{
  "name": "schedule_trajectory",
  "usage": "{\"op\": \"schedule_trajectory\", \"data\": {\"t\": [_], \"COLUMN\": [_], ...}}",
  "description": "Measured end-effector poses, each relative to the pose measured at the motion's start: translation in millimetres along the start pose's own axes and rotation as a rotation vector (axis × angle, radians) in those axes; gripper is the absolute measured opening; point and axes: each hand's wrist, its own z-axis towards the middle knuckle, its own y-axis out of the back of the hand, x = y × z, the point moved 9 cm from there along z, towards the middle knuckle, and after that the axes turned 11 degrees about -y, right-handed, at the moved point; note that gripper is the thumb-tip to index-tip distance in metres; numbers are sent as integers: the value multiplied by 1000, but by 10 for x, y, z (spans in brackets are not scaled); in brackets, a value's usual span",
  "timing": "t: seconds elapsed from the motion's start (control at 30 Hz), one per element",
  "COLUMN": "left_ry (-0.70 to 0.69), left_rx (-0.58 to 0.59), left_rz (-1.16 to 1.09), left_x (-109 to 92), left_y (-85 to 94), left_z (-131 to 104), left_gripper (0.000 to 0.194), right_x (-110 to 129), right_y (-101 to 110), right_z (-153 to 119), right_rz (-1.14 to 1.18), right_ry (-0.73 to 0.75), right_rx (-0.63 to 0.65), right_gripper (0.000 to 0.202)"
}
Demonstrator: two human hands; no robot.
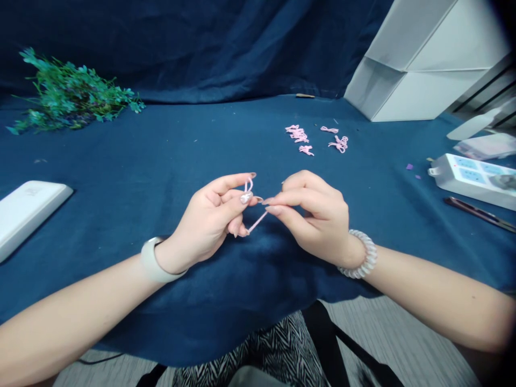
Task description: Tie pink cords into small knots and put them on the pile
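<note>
Between my two hands runs a thin pink cord (257, 221). My left hand (220, 209) is closed on it, and a small loop of the cord stands up by the index fingertip. From the lower fingers of that hand the cord stretches up to my right hand (312, 209), where thumb and index finger pinch it. Behind my right hand lie several small knotted pink cord pieces: a cluster (297, 133), a small piece (306, 150), a slim bundle (329, 129) and a looped one (339, 143).
Blue cloth (133, 145) covers the table. Artificial greenery (76, 94) lies at the back left, a white box-shaped device (32, 212) at the left. White boxes (419, 64) stand at the back right; a power strip (475, 177) and a dark pen-like tool (479, 214) lie at the right.
</note>
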Motion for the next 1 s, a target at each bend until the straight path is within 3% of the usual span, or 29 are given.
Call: {"op": "schedule_trajectory", "data": {"t": [0.27, 0.7, 1.0], "left_ry": [116, 98, 196], "left_rx": [30, 131, 154], "left_rz": [32, 110, 47], "left_x": [105, 120, 185], "left_y": [-40, -88, -137], "left_z": [-31, -59, -103], "left_gripper": [23, 19, 26], "right_x": [1, -43, -13], "right_y": [-15, -34, -40], "right_z": [4, 5, -1], "right_rz": [-7, -7, 16], "right_ry": [3, -26, -4], "right_rx": [3, 5, 18], "right_gripper": [10, 9, 8]}}
